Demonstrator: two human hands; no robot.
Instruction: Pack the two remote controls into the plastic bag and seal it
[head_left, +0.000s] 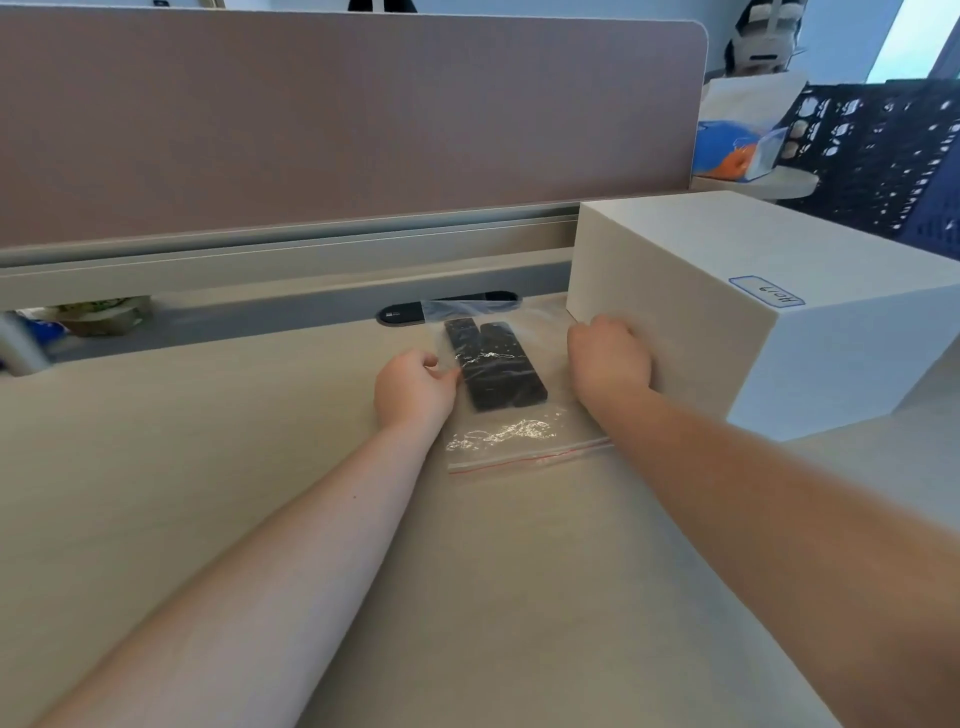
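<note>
Two black remote controls (493, 366) lie side by side inside a clear plastic bag (511, 434) flat on the desk. The bag's red zip strip (524, 460) is at the near end, toward me. My left hand (413, 389) pinches the bag's left edge beside the remotes. My right hand (608, 358) rests with fingers curled on the bag's right edge, against the white box; whether it grips the plastic is hidden.
A large white box (727, 291) with a blue label stands right of the bag, touching my right hand. A black cable port (415, 313) sits in the desk (208, 467) behind the bag. A brown partition (311, 119) closes the far side.
</note>
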